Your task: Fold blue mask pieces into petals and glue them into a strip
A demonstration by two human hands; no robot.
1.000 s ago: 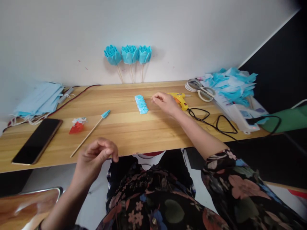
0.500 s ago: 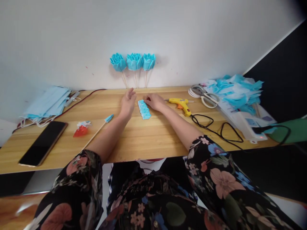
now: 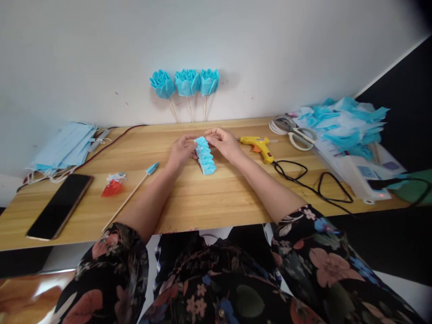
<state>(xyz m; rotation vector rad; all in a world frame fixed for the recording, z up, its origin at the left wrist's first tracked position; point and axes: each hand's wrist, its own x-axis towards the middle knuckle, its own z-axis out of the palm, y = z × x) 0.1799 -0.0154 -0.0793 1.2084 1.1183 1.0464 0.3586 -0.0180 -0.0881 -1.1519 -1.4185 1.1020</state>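
Observation:
A stack of folded blue paper pieces (image 3: 205,155) lies on the wooden table (image 3: 202,198), its far end lifted between my hands. My left hand (image 3: 182,150) pinches that end from the left. My right hand (image 3: 224,142) grips it from the right, fingers curled over the top. A wooden stick with a blue tip (image 3: 132,193) lies to the left of my left forearm. A yellow glue gun (image 3: 258,146) rests just right of my right hand.
Three blue paper flowers on sticks (image 3: 185,84) lean on the wall. Blue face masks (image 3: 64,146), a black phone (image 3: 60,205) and a red scrap (image 3: 112,186) lie at left. Scissors (image 3: 297,133), a black cable (image 3: 310,180) and a heap of blue scraps (image 3: 344,123) lie at right.
My left hand came up from below the table edge to the blue stack. Both hands closed on its far end and raised it.

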